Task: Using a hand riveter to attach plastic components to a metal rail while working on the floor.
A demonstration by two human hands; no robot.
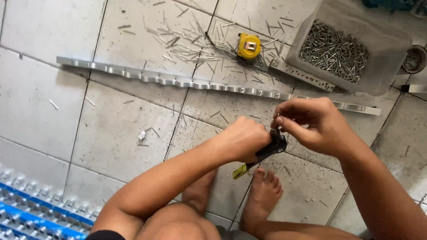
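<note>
My left hand (242, 138) grips a black hand riveter (271, 149) with a yellow-tipped handle, held above the tiled floor. My right hand (311, 124) pinches something small at the tool's head with thumb and forefinger; the item itself is hidden by the fingers. A long notched aluminium rail (187, 82) lies flat on the floor just beyond both hands, running from far left to right. My bare feet (262, 198) rest on the tiles below the hands.
A translucent plastic tub (391, 49) full of metal rivets stands at the top right. A yellow tape measure (248, 46) sits among several loose rivet pins scattered on the floor. Blue and metal parts (31, 209) lie at the bottom left. A floor drain (414, 58) is at the right edge.
</note>
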